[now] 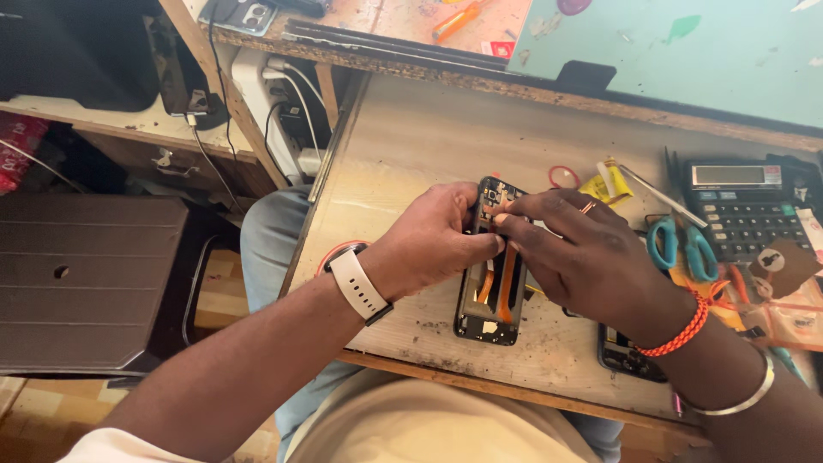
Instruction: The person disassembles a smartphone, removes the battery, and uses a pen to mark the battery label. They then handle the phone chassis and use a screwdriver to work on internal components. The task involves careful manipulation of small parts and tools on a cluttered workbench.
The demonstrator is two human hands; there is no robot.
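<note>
Opened black phone frame with orange flex cables [491, 296] lay on the worn wooden tabletop [403, 163]. Left hand [437, 240] clamped its upper edge, likely to steady it. Right hand [579, 249] pinched fingertips at the top, probably working a connector. Teal-handled scissors [681, 249] and grey calculator [746, 210] sat near.

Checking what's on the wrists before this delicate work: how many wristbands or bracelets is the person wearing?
3: a white watch on the left wrist; an orange braided bracelet and a silver bangle on the right. None seems hidden.
</note>
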